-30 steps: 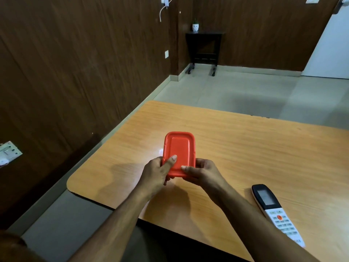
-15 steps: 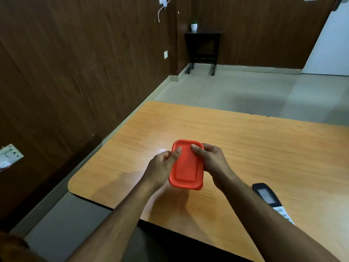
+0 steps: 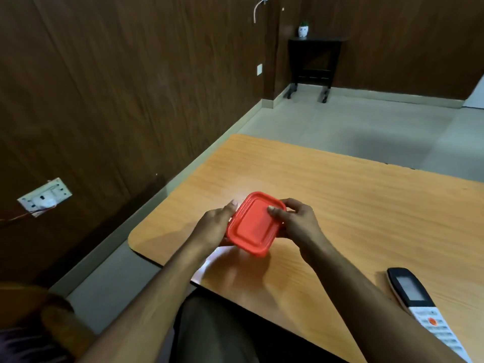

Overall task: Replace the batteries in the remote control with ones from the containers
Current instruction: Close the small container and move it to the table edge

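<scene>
A small container with an orange-red lid (image 3: 252, 225) is held above the wooden table (image 3: 353, 205), tilted toward me. My left hand (image 3: 213, 226) grips its left side, thumb at the lid's rim. My right hand (image 3: 296, 221) grips the right side, thumb on top of the lid and fingers curled round the far corner. The container's body and contents are hidden under the lid and my hands. The remote control (image 3: 421, 307), white with a black display end, lies face up on the table to the right, partly behind my right forearm.
The table's rounded left corner (image 3: 136, 239) is near my left hand, with a wood-panelled wall and a wall socket (image 3: 44, 197) beyond. A dark side table with a small pot (image 3: 313, 61) stands far across the floor.
The container has turned and tilted in my hands. My right hand moved from the near end to the lid's right far corner; the view shifted left and down.
</scene>
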